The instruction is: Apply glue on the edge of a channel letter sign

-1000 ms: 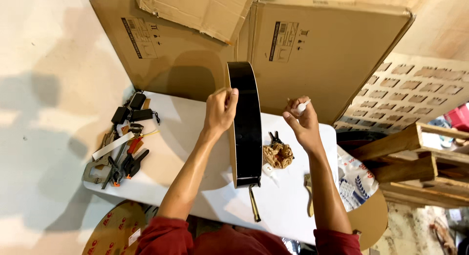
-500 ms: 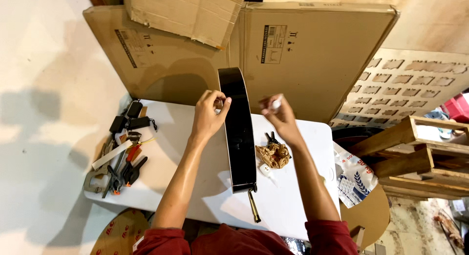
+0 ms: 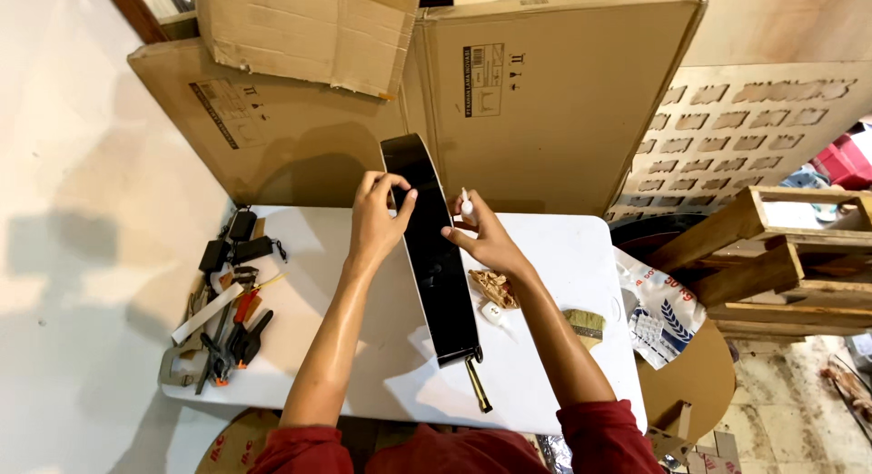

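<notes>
With our left hand (image 3: 380, 215) gripping the black board (image 3: 432, 247) on its edge, our right hand (image 3: 486, 240) pinches a small white tube (image 3: 466, 204) just beside it, probably to glue carefully.

red sleeves pushed up above the elbows, forearms bare, no gloves or rings.

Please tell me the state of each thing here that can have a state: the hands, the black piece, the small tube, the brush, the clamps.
Left hand: gripping the black glossy body.
Black glossy body: standing on edge on the white table.
Right hand: holding small white tube, tip up.
Brush: lying flat.
Clamps: heaped, unused.
</notes>
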